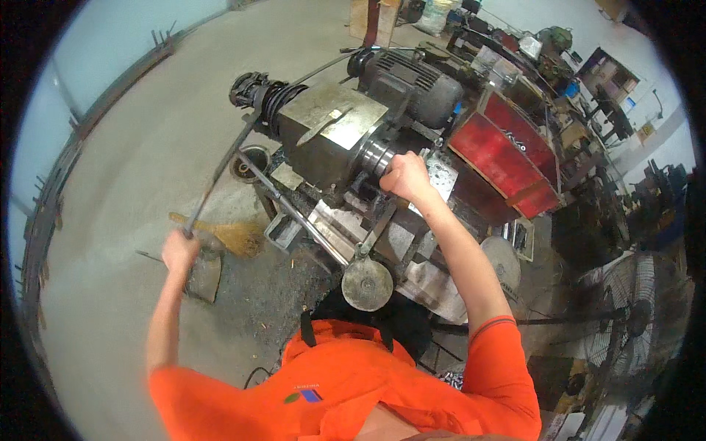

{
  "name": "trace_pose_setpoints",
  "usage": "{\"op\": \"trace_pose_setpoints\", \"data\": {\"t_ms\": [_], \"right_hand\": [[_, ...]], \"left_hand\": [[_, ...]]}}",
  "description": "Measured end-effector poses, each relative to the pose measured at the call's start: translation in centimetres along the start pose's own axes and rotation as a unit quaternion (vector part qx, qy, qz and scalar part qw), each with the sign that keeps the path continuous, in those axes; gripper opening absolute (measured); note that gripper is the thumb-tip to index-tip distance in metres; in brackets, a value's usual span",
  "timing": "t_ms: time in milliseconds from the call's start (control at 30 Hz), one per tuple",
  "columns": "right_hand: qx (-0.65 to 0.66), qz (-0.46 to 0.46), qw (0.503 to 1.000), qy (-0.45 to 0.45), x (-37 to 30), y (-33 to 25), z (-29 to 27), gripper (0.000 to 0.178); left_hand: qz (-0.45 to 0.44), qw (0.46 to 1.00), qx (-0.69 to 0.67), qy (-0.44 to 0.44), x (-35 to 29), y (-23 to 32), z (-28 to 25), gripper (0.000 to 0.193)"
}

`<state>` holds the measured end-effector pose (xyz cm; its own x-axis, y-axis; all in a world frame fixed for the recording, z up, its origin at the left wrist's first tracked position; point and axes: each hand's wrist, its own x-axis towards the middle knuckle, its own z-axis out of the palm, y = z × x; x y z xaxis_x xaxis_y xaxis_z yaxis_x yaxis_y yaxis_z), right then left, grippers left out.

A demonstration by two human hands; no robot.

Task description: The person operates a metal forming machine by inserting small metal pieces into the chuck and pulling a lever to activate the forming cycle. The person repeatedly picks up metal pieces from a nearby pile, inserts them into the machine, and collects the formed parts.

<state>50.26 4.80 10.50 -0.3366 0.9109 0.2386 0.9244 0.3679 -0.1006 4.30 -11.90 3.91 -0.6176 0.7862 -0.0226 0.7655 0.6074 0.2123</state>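
At the near end of the headstock (312,153), one steel spindle nose (373,156) is sitting beside my right hand (407,176), whose curled fingers seem to be touching it; whether they are pinching anything I cannot tell, since the back of the hand is hiding the palm. My left hand (180,250) is wrapping tightly around the lower end of one long lever (220,169), slanting up toward the headstock's far-left side. Were the spindle nose turning, it could be catching my bare right fingers, my guess being that their closeness would be the cause; grime on the lever could be making my left grip slip. Counting outward, I am seeing one headstock, one handle (323,126) lying on top, one slanting steel rod (294,209), one round metal disc (368,285) and one finned electric motor (415,84). Farther off, one red bin (482,151) is standing rightward, one wire-caged fan (640,312) lower right, and one straw broom (243,235) is lying near my left hand, where it could be tripping me.
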Motion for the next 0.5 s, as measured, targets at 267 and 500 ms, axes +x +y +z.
{"op": "trace_pose_setpoints", "data": {"t_ms": [267,500], "right_hand": [[-0.084,0.021,0.995,0.054,-2.6,2.8,-3.9,0.024],[-0.015,0.098,0.964,0.248,-6.3,11.6,-16.1,0.055]], "left_hand": [[0.062,0.997,0.022,0.041,-3.2,1.5,0.6,0.030],[0.155,0.983,0.078,0.066,-2.3,5.5,-0.3,0.040]]}}
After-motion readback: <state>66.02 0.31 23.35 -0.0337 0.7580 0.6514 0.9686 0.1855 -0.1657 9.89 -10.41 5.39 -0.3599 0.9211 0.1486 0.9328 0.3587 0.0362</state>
